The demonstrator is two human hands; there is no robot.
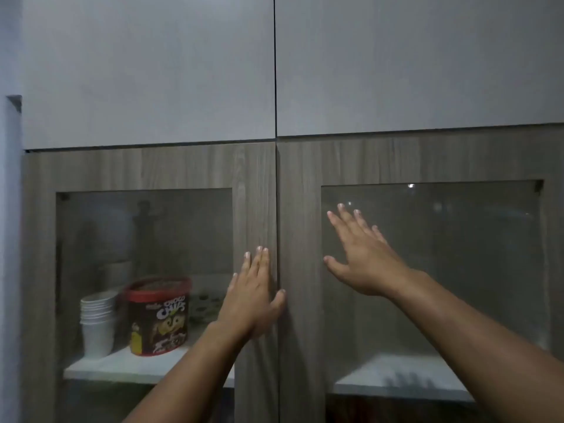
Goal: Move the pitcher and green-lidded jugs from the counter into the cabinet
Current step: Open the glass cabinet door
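Note:
The cabinet fills the view, with two wood-grain doors that have glass panes, both closed. My left hand lies flat on the right stile of the left door, fingers up and thumb at the seam between the doors. My right hand is spread flat against the glass pane of the right door. Neither hand holds anything. No pitcher or green-lidded jug is in view.
Behind the left glass, a white shelf carries a stack of white paper cups and a red-lidded Choco Chips tub. The right shelf shows nothing on it. Plain grey upper doors sit above.

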